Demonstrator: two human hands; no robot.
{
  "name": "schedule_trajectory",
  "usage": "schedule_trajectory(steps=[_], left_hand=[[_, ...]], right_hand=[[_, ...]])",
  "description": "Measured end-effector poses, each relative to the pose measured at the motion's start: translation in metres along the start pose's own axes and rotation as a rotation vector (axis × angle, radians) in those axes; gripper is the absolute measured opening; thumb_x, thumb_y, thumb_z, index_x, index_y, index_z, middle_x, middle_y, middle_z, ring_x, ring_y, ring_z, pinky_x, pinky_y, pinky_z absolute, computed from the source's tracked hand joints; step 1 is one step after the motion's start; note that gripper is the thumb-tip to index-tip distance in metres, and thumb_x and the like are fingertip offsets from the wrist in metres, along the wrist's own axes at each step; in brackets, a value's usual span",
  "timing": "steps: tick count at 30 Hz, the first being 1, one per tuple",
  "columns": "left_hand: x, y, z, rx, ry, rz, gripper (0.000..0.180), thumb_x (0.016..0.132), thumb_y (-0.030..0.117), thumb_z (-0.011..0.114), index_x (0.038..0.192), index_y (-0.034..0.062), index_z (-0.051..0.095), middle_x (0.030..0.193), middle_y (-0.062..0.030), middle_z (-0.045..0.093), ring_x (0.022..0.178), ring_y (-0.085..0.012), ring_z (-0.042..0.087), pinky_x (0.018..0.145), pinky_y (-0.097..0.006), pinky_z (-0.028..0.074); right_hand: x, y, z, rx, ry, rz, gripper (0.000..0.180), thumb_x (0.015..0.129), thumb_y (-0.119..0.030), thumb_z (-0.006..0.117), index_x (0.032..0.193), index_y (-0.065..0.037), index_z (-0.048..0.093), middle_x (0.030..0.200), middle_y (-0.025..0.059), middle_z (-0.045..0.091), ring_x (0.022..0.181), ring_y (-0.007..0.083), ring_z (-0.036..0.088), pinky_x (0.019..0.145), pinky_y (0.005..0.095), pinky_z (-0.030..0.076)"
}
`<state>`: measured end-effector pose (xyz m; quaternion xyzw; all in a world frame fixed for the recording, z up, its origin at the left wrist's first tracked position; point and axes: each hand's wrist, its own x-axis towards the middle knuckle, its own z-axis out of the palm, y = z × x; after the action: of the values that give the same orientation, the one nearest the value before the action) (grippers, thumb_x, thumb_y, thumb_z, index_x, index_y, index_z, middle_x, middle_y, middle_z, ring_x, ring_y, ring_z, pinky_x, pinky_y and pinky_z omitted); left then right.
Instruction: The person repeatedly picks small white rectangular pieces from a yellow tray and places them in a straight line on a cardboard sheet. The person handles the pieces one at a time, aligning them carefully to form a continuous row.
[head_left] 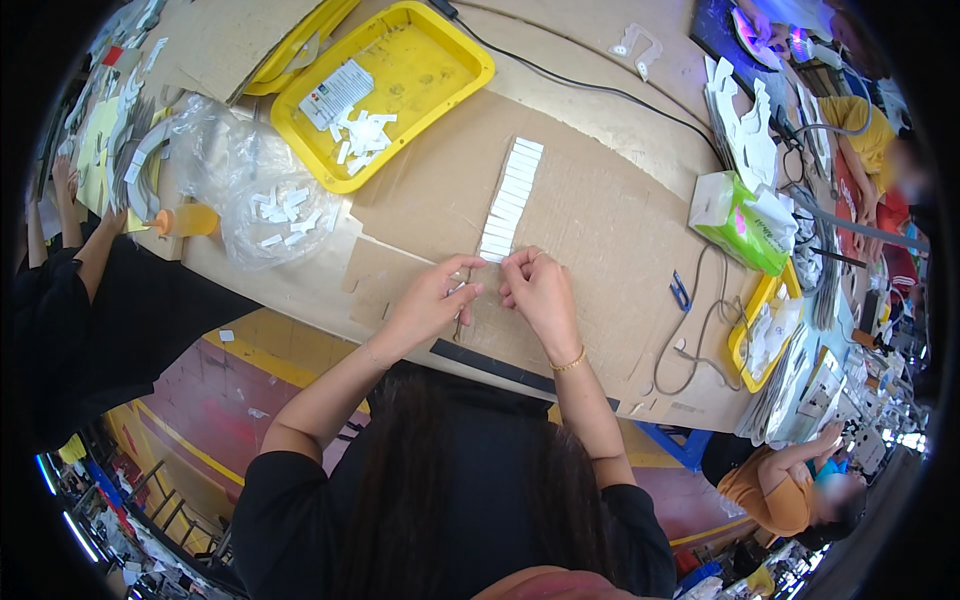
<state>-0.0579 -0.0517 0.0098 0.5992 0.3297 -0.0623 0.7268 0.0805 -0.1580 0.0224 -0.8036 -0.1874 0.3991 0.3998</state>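
Small white rectangular pieces (512, 196) lie side by side in a narrow column on a brown cardboard sheet (600, 230). Just left of the column's near end is my left hand (438, 300), its fingers curled together. A bit of white and a thin dark sliver show at those fingers, too small to name. My right hand (540, 290) pinches at the near end of the column, fingertips against the last piece. Whatever sits between these fingertips is hidden.
A yellow tray (440, 110) with loose white pieces and a labelled packet stands at the far left. Nearby are a plastic bag (270, 225) of white pieces and an orange-filled bottle (187, 221). To the right are a green tissue pack (740, 220), blue snips (680, 291) and a cable.
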Motion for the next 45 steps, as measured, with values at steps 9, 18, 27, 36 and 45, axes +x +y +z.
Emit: schedule_trajectory(steps=[9, 18, 27, 36, 45], left_hand=[[0.003, 0.0, 0.0, 0.016, -0.01, 0.047, 0.042, 0.093, 0.015, 0.059, 0.132, 0.0093, 0.046, 0.06, 0.001, 0.056, 0.053, -0.0048, 0.053, 0.047, -0.02, 0.036], [0.002, 0.002, -0.001, 0.07, -0.031, 0.006, 0.044, 0.092, 0.013, 0.059, 0.134, 0.0096, 0.046, 0.06, 0.0003, 0.057, 0.053, -0.0058, 0.055, 0.05, -0.022, 0.039], [0.002, 0.009, -0.001, 0.149, -0.029, -0.008, 0.044, 0.092, 0.013, 0.06, 0.133, 0.0086, 0.046, 0.06, -0.0005, 0.058, 0.054, -0.0072, 0.056, 0.052, -0.022, 0.041], [-0.001, 0.023, 0.001, -0.266, -0.222, 0.081, 0.046, 0.091, 0.014, 0.063, 0.13, 0.0082, 0.04, 0.061, 0.003, 0.052, 0.053, -0.0031, 0.048, 0.046, -0.018, 0.031], [-0.003, 0.025, 0.005, -0.281, -0.226, 0.121, 0.032, 0.093, 0.018, 0.06, 0.12, 0.0072, 0.046, 0.062, 0.0002, 0.054, 0.052, -0.0034, 0.047, 0.044, -0.017, 0.029]], right_hand=[[0.004, 0.006, 0.0, -0.032, -0.017, -0.023, 0.02, 0.09, -0.015, 0.058, 0.083, 0.003, 0.06, 0.061, 0.0081, 0.064, 0.049, 0.0121, 0.062, 0.045, 0.0245, 0.048], [0.007, 0.008, 0.003, -0.055, 0.027, -0.037, 0.019, 0.088, -0.013, 0.058, 0.077, 0.002, 0.061, 0.057, 0.0094, 0.063, 0.047, 0.0152, 0.062, 0.046, 0.0269, 0.048], [0.005, -0.008, -0.006, -0.089, 0.052, -0.003, 0.01, 0.086, -0.006, 0.057, 0.087, 0.001, 0.051, 0.057, 0.0086, 0.059, 0.046, 0.0183, 0.061, 0.045, 0.028, 0.046], [-0.024, -0.013, -0.039, 0.197, -0.243, -0.108, 0.018, 0.09, -0.014, 0.063, 0.097, 0.002, 0.063, 0.065, 0.0032, 0.064, 0.056, 0.0083, 0.061, 0.052, 0.0215, 0.046], [-0.034, -0.013, -0.037, 0.285, -0.373, -0.003, 0.014, 0.09, -0.012, 0.062, 0.095, 0.001, 0.064, 0.079, 0.0035, 0.067, 0.063, 0.0067, 0.061, 0.056, 0.0194, 0.047]])
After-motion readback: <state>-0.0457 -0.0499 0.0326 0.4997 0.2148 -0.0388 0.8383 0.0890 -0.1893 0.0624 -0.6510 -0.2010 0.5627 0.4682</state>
